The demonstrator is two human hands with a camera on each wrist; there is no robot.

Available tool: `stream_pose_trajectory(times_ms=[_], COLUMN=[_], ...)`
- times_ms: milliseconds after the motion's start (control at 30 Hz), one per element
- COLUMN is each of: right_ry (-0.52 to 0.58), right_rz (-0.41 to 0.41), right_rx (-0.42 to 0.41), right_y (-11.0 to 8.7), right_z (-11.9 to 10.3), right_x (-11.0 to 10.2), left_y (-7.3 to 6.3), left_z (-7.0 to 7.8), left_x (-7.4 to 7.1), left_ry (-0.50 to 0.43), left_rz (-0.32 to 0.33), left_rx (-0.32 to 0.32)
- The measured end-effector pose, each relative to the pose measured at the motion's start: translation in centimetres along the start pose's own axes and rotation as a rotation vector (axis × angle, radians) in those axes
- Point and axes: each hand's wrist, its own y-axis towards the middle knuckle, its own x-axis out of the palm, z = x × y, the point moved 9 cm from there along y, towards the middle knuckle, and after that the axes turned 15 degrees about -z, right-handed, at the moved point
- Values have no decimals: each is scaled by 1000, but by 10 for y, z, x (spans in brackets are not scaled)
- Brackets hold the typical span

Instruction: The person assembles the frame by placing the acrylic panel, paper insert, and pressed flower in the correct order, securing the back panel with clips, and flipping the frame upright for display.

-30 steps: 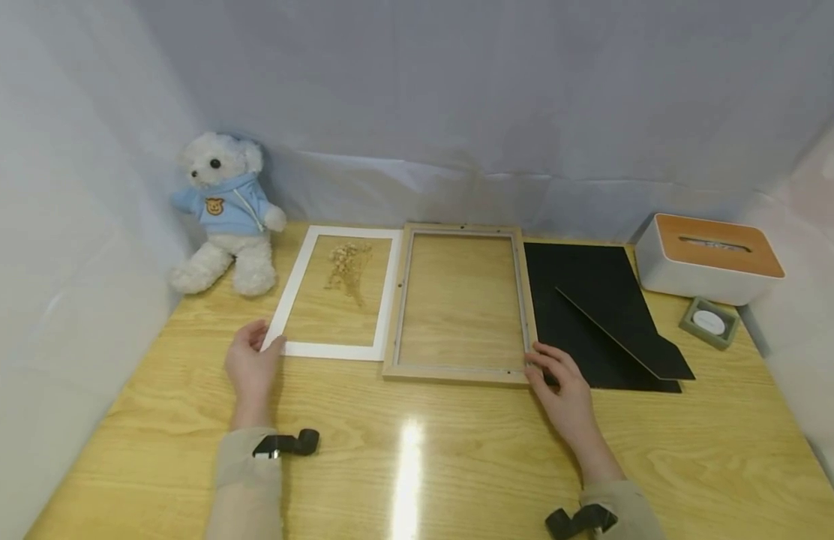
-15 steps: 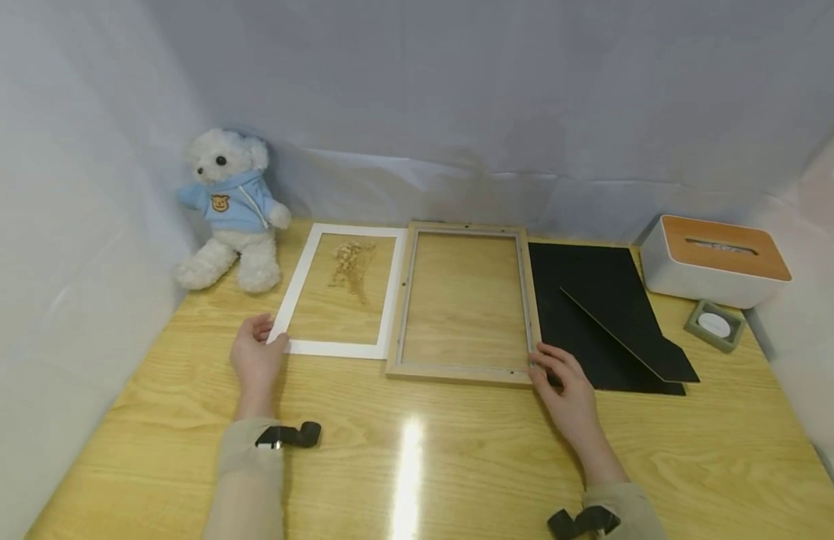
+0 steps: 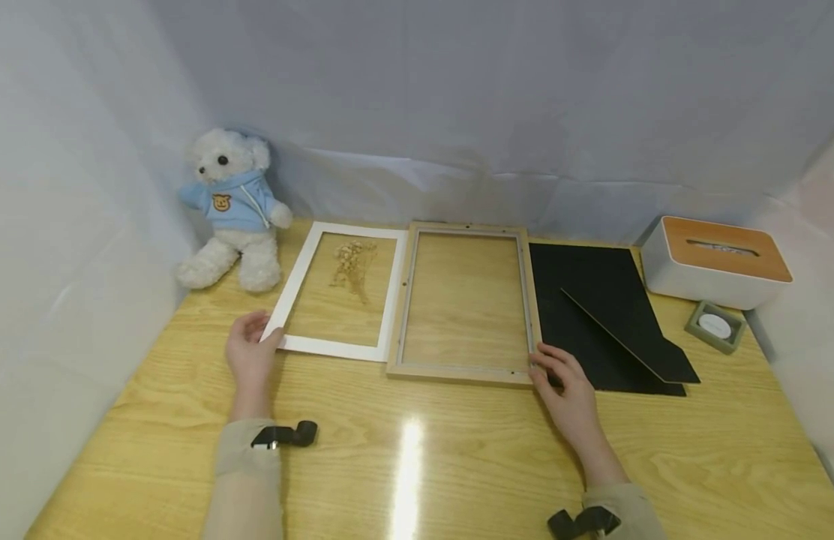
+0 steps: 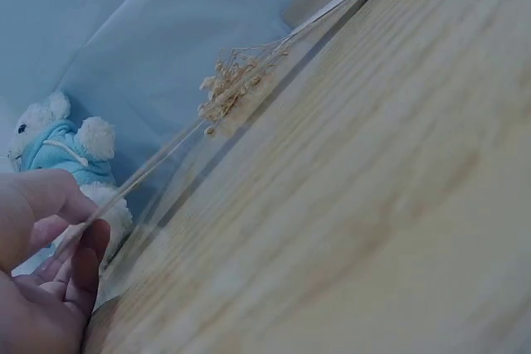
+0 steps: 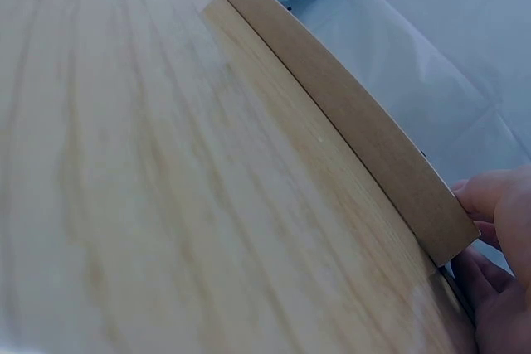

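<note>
Excess twist at the 7-o'clock corner of the white-bordered, clear rectangular panel (image 3: 332, 349) bearing dried tan flowers (image 3: 350, 262) could bow it and loosen them. The left hand (image 3: 250, 358) pinches that corner, slightly raised, between thumb and fingers. The panel lies at 9 o'clock of the pale wooden rectangular frame (image 3: 457, 373), whose 5-o'clock corner the right hand (image 3: 571, 397) grips with bent fingers, parted only by the rail.

No lettering, brand or number can be read in any view. One pictorial sign is identifiable: a brown bear-face emblem (image 3: 221, 203) on the chest of the light blue hoodie (image 3: 238, 217) worn by the white plush toy (image 3: 258, 270). The white oval (image 3: 715, 325) in the green tray (image 3: 726, 346) (right end of the surface (image 3: 471, 457)) shows no legible marking.
</note>
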Motion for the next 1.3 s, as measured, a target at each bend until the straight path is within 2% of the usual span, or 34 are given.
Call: stream_pose_trajectory(times_ms=[167, 433, 533, 700, 900, 1167, 1300], right_ry=[1, -13, -18, -19, -19, -15, -10], right_rz=[2, 10, 12, 14, 8, 4, 4], right_rx=[4, -3, -6, -8, 2, 7, -4], right_y=[0, 1, 1, 1, 0, 0, 0], right_z=[1, 0, 0, 0, 1, 0, -3], right_x=[0, -2, -3, -3, -2, -1, -1], left_y=[0, 1, 1, 0, 0, -2, -4], left_z=[-5, -7, -7, -5, -5, -9, -8], left_x=[3, 12, 15, 17, 18, 14, 13], left_ry=[-148, -260, -343, -485, -595, -878, -940], left_rz=[-28, -111, -127, -131, -139, -99, -111], left_rx=[-59, -115, -124, -84, -61, -52, -28])
